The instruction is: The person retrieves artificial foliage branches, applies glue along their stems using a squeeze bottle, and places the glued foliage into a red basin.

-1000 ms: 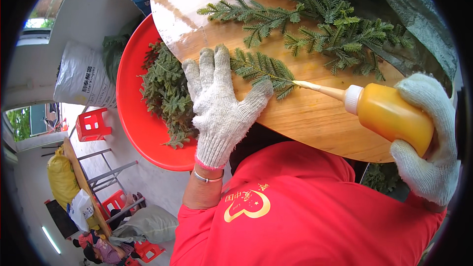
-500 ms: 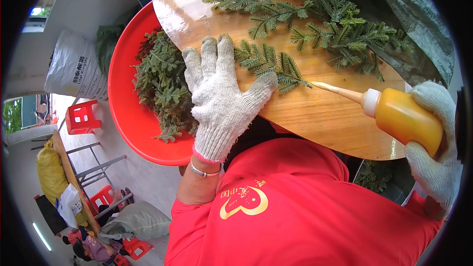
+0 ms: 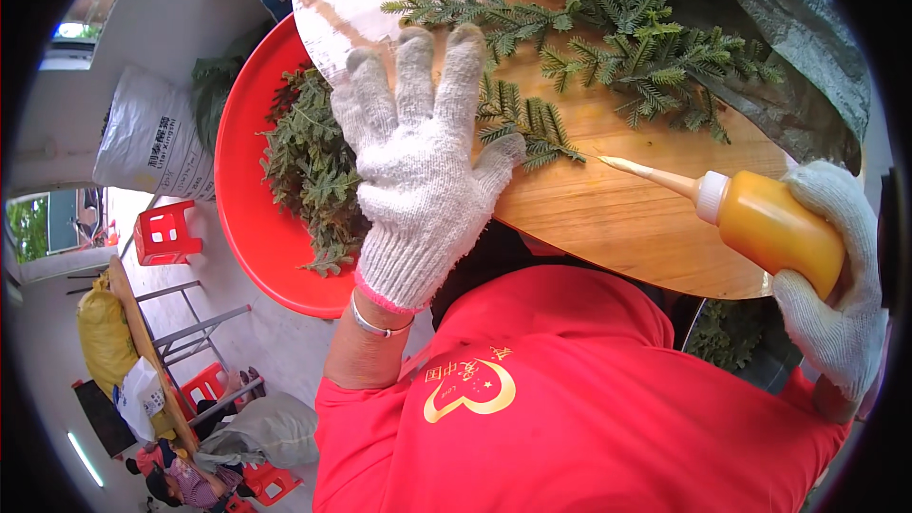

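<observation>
My left hand (image 3: 418, 152), in a white knitted glove, is open with its fingers spread over the left part of the wooden table. Partly under it, beside the thumb, lies a small green fir sprig (image 3: 532, 131). My right hand (image 3: 841, 275), gloved too, grips a yellow squeeze bottle (image 3: 779, 233) with a white collar and a long pale nozzle. The bottle lies nearly level, and its nozzle tip points left, a short gap from the sprig's stem end. Farther back, longer fir branches (image 3: 655, 52) lie across the table.
A red basin (image 3: 242, 190) of green foliage (image 3: 309, 171) stands left of the wooden table (image 3: 608, 218). Grey-green sheeting (image 3: 798, 28) covers the far right. At the left are a white sack (image 3: 152, 133), a red stool (image 3: 166, 233) and people by another table (image 3: 152, 342).
My left hand has moved up and a little left, with its fingers spread wider. The nozzle tip, earlier at the sprig's stem end, is now slightly apart from it.
</observation>
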`<state>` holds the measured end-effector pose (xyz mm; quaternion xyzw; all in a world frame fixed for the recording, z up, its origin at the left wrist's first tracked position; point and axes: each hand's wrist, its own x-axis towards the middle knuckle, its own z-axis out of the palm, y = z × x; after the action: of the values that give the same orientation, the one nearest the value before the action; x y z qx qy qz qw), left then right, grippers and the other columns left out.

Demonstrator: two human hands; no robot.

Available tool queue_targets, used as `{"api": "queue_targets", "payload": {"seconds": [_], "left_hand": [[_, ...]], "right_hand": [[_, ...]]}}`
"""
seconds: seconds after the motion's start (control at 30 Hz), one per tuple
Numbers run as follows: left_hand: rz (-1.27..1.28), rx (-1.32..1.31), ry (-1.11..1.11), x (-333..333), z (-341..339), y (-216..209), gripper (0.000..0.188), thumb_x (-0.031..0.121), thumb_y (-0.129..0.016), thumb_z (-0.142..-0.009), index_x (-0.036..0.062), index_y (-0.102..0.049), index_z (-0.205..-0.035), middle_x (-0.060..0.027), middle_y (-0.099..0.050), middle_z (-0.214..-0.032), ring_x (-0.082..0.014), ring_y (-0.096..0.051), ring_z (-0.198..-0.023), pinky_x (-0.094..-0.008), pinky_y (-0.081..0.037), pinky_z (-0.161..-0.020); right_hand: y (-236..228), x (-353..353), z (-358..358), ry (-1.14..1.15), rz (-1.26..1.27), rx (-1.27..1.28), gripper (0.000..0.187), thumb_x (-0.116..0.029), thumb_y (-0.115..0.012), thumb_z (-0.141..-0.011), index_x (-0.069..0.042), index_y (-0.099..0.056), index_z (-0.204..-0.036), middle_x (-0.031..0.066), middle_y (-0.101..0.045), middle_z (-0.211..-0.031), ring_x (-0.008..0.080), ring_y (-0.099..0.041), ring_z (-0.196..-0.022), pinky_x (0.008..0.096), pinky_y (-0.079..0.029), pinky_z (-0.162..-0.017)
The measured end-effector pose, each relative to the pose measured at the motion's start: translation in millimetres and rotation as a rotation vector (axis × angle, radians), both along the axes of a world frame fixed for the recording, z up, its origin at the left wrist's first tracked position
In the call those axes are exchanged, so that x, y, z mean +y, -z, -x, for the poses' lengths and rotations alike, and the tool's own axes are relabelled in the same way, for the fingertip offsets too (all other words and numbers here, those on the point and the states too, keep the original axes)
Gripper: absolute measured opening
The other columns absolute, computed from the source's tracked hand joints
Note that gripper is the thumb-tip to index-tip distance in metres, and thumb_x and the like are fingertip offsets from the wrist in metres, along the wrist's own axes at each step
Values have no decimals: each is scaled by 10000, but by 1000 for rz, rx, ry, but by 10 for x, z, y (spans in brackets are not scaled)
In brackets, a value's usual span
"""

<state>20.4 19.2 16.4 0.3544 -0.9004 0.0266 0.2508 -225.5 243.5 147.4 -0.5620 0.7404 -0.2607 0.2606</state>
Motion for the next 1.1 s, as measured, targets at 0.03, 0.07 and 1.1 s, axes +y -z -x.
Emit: {"api": "queue_targets", "payload": {"seconds": [0.03,0.07,1.1], "left_hand": [[2,1,6,-6,25,-55,861,360,-847,-717,162,-515,-1487,-240,-491,-1483,-559,-401,-1366,-688,-232,-1159],[21,-68,60,-10,49,-112,837,298,-840,-732,179,-511,-1492,-201,-523,-1469,-526,-398,-1384,-629,-267,-1165],[84,73,54,-1209,-22,12,471,194,-669,-895,128,-629,-1361,-154,-657,-1314,-369,-577,-1246,-460,-418,-1090]], "right_hand": [[0,3,23,-62,23,85,713,144,-553,-717,-52,-509,-1401,135,-482,-1416,252,-514,-1329,346,-367,-1141],[11,23,36,-92,35,128,715,146,-551,-716,-51,-508,-1402,135,-482,-1417,251,-514,-1329,346,-371,-1139],[1295,-410,349,359,370,-1405,708,-584,-475,-1014,85,-528,-1239,155,-626,-844,124,-468,-430,195,-402,-321]]}}
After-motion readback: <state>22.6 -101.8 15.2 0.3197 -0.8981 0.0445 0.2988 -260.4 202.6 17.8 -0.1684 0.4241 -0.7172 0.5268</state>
